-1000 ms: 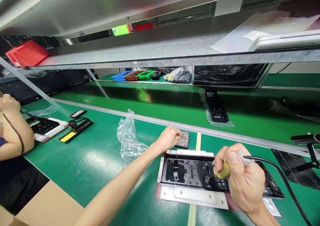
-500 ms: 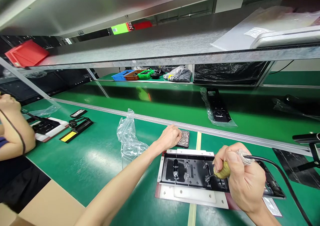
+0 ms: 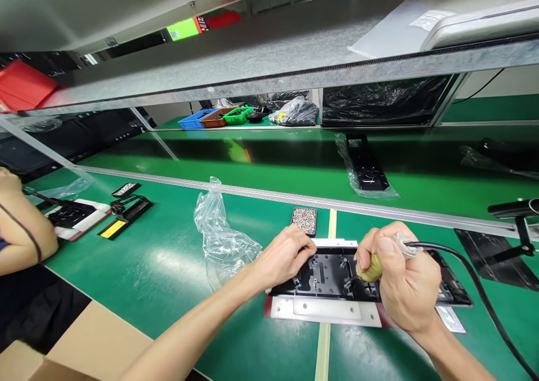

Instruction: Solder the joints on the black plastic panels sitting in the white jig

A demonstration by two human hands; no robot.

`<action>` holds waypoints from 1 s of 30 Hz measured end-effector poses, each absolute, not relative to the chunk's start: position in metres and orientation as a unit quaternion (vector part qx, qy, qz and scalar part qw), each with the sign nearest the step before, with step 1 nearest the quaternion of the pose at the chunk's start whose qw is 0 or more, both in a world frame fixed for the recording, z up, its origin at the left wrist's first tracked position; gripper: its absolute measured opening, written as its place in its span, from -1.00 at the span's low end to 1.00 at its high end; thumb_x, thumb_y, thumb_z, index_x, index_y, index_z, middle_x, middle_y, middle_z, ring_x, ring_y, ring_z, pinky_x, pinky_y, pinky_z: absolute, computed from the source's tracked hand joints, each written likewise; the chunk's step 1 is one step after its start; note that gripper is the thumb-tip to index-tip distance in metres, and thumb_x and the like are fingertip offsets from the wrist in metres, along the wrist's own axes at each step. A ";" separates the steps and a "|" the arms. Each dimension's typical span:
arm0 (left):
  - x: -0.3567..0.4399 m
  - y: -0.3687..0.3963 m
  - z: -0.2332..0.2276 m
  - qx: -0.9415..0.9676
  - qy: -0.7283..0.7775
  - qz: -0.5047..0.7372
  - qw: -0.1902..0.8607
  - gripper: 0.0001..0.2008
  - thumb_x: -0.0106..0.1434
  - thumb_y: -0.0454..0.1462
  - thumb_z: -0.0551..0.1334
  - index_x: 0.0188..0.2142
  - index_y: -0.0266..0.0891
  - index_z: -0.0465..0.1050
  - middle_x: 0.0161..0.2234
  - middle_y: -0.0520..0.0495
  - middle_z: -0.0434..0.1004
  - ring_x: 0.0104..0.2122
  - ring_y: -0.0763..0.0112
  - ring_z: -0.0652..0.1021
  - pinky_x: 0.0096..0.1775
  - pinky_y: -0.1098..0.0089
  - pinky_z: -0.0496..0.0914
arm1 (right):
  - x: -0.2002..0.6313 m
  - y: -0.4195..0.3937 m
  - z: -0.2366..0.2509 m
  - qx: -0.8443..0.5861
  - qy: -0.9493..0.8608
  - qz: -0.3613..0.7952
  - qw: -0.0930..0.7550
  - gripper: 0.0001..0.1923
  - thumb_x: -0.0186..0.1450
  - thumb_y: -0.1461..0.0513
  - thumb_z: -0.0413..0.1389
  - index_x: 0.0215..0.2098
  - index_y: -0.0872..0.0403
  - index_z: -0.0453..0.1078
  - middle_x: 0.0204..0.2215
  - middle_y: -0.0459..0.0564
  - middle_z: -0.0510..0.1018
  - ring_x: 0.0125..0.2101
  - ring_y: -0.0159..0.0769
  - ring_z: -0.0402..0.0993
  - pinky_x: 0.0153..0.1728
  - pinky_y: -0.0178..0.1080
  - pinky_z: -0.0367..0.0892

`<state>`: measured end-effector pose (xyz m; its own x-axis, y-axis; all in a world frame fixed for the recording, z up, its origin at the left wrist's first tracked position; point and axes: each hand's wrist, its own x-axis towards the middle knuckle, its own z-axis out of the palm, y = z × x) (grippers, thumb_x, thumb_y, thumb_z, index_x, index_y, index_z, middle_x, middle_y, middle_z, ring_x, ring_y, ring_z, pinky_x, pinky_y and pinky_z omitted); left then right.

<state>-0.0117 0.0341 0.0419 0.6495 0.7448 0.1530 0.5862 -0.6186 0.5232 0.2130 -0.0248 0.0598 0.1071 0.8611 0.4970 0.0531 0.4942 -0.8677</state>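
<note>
My right hand (image 3: 406,282) is wrapped round a corded electric screwdriver (image 3: 370,270) with a yellowish grip; its black cable leaves over the back of the hand. The tool's tip points down and left at the black plastic panel (image 3: 328,277). That panel lies in a white and dark red fixture (image 3: 324,312), its inner side with posts facing up. Over the panel's left end is my left hand (image 3: 290,257), fingers pinched together; what they hold, if anything, is hidden. Just behind stands a small tray of screws (image 3: 305,221).
A crumpled clear plastic bag (image 3: 221,235) lies left of the fixture. Behind a metal rail, another black panel (image 3: 366,164) lies on plastic film. At far left a co-worker's arm (image 3: 27,229) is beside a second fixture. A shelf (image 3: 252,72) hangs overhead; a black stand (image 3: 522,223) is at right.
My left hand has come from the screw tray toward me, over the panel's left end. My right hand keeps the screwdriver at nearly the same spot on the panel. The view has shifted slightly.
</note>
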 end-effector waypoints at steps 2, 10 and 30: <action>-0.010 0.029 0.038 0.889 0.368 0.175 0.208 -0.83 0.45 -0.36 0.18 -0.24 -0.23 0.55 -0.29 -0.06 0.57 -0.15 0.23 0.46 -0.06 0.24 0.36 | 0.213 -0.025 0.060 -0.389 -0.588 0.319 0.634 -0.64 0.52 0.15 -0.01 -0.43 0.08 0.32 -0.47 -0.07 0.39 -0.53 -0.40 0.38 -0.54 -0.24 0.27; -0.007 0.030 0.038 0.871 0.387 0.184 0.242 -0.89 0.39 -0.38 0.29 -0.27 -0.24 0.60 -0.27 -0.04 0.60 -0.13 0.23 0.43 -0.03 0.21 0.36 | 0.214 -0.027 0.060 -0.391 -0.583 0.326 0.634 -0.62 0.51 0.15 -0.01 -0.45 0.09 0.35 -0.48 -0.05 0.39 -0.54 -0.39 0.37 -0.57 -0.24 0.23; -0.022 -0.003 0.041 0.921 0.361 0.131 0.066 -0.71 0.53 -0.21 0.10 0.14 -0.16 0.47 0.04 -0.22 0.44 0.03 0.07 0.39 -0.06 0.08 0.41 | 0.214 -0.027 0.060 -0.403 -0.567 0.340 0.633 -0.63 0.51 0.11 -0.02 -0.42 0.07 0.34 -0.53 -0.06 0.37 -0.57 -0.38 0.34 -0.62 -0.27 0.16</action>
<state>-0.0216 -0.0026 0.0405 0.7054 0.6821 0.1928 0.6475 -0.7307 0.2164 0.2143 -0.0273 0.0603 0.1259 0.8871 0.4441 0.0269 0.4445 -0.8954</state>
